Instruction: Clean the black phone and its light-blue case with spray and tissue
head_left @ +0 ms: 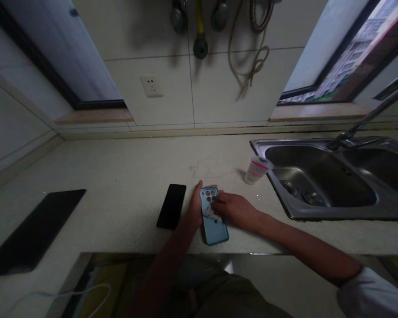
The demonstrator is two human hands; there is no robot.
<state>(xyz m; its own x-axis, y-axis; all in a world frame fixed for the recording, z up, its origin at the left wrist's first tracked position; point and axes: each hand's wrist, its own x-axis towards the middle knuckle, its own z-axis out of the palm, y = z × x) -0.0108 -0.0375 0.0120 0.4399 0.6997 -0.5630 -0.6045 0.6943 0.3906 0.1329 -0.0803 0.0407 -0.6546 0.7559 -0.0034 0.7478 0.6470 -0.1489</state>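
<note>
A light blue phone case (215, 232) with round camera holes at its top is held near the counter's front edge. My left hand (195, 204) grips it along the left side, fingers reaching behind the top. My right hand (237, 211) is closed over the case's right side, its fingertips pressing a crumpled white tissue or wipe (211, 213) against the surface below the camera holes. Part of that white piece is hidden under the fingers. Just left of my left hand, a black phone (172, 206) lies flat on the counter.
A clear plastic cup (257, 170) with pink print stands beside the steel double sink (321, 176) and its faucet (368, 119). At far left lies a flat black panel (40, 229). A white cable (101, 286) hangs by the counter's front. A wall socket (151, 86) is behind.
</note>
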